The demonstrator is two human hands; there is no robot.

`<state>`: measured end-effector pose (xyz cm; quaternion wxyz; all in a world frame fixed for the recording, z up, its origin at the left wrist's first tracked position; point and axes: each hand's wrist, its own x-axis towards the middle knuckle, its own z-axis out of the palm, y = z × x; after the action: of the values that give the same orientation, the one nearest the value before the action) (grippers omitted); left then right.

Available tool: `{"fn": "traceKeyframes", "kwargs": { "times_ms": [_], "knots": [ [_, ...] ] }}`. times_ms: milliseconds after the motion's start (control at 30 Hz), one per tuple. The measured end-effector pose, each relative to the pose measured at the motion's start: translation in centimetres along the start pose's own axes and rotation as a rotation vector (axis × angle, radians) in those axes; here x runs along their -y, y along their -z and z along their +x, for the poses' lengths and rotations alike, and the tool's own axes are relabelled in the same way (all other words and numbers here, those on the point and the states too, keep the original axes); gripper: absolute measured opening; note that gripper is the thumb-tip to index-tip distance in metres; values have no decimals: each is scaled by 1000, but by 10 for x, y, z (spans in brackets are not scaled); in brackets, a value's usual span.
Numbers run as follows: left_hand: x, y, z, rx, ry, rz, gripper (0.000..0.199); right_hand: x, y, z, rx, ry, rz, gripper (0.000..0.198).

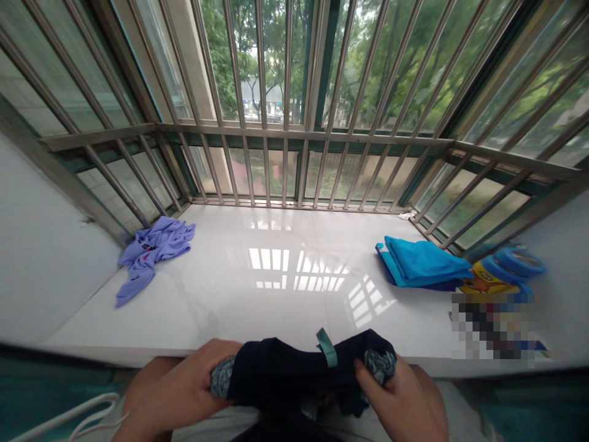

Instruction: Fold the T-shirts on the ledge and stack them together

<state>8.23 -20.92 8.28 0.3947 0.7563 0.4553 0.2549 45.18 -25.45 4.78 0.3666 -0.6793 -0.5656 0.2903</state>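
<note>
Between my two hands a dark navy garment [294, 371] hangs stretched out, just in front of the ledge's near edge. It has a patterned grey-blue lining showing at both ends and a small green tag [326, 348] sticking up from its upper edge. My left hand [197, 377] is closed round its left end. On the right end, my right hand [400, 393] grips the bunched cloth, thumb on top. The lower part of the garment falls towards my lap and is partly out of frame, so its exact kind is unclear.
A crumpled purple garment [156, 248] lies on the left of the white window ledge [221, 307]. Folded bright blue cloth [423, 261] sits on the right, beside a yellow and blue container [501, 273]. Metal bars [299, 132] close off the window. White hangers [78, 408] show at lower left.
</note>
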Motion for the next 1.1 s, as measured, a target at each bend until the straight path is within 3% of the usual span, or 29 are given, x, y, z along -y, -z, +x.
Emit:
{"fn": "traceKeyframes", "kwargs": {
  "times_ms": [100, 267, 400, 500, 567, 633, 700, 767, 833, 967, 1033, 1100],
  "knots": [
    [16, -2, 8, -148, 52, -84, 13, -9, 7, 10, -14, 53, -44, 30],
    [30, 7, 17, -363, 51, -166, 29, -20, 21, 25, 110, 11, -5, 34],
    [30, 19, 16, -472, 165, 17, 24, -32, 21, 38, 96, -44, -24, 38],
    [27, 25, 21, -571, 224, 202, 41, -45, 13, 47, 22, -39, -44, 43],
    [25, 28, 27, -554, 284, 267, 43, -51, 8, 52, -34, -21, -48, 45],
    [24, 34, 30, -458, 342, 255, 34, -51, 9, 53, -23, 1, -46, 46],
    [26, 44, 27, -320, 371, 181, 22, -46, 18, 52, 76, 26, -34, 46],
    [30, 56, 18, -215, 388, 85, 30, -39, 34, 52, 192, 57, -14, 46],
    [34, 70, 9, -207, 413, 6, 39, -31, 53, 60, 251, 99, -11, 46],
    [35, 96, 29, -406, 456, 9, 43, -8, 78, 118, 144, 267, -119, 45],
    [32, 102, 66, -514, 439, 137, 49, 10, 76, 165, 22, 368, -235, 45],
    [33, 100, 112, -629, 377, 367, 45, 27, 63, 209, -91, 364, -421, 45]
  ]
}}
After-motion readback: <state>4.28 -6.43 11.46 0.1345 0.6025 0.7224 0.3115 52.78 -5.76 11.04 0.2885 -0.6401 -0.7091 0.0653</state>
